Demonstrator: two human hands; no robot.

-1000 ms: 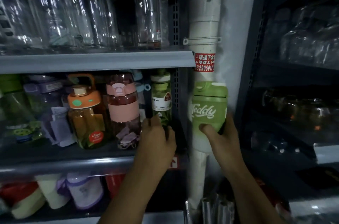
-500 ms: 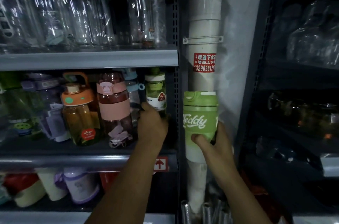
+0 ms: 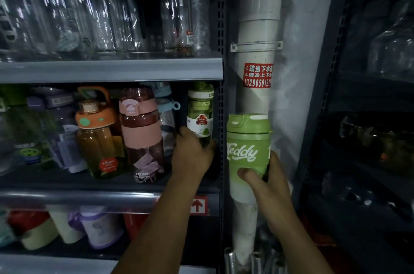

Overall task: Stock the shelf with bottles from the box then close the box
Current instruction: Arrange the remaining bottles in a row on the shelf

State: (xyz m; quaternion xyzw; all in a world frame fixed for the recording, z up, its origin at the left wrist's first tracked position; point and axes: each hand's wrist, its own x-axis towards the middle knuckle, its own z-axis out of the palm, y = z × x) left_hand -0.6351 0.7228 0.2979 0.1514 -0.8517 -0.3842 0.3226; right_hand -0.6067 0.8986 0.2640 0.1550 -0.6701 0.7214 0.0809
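Here the left hand [image 3: 192, 157] reaches into the middle shelf [image 3: 89, 197], fingers wrapped around the base of a slim green bottle [image 3: 200, 114] standing at its right end. The right hand [image 3: 266, 180] grips an upright green "Teddy" bottle [image 3: 247, 146] in front of the white pipe [image 3: 257, 49], just outside the shelf.

green bottle [image 3: 247, 150]: "Teddy" | pipe sticker [image 3: 258, 75]: "1329050121" | orange bottle [image 3: 98, 139]: "tritan"
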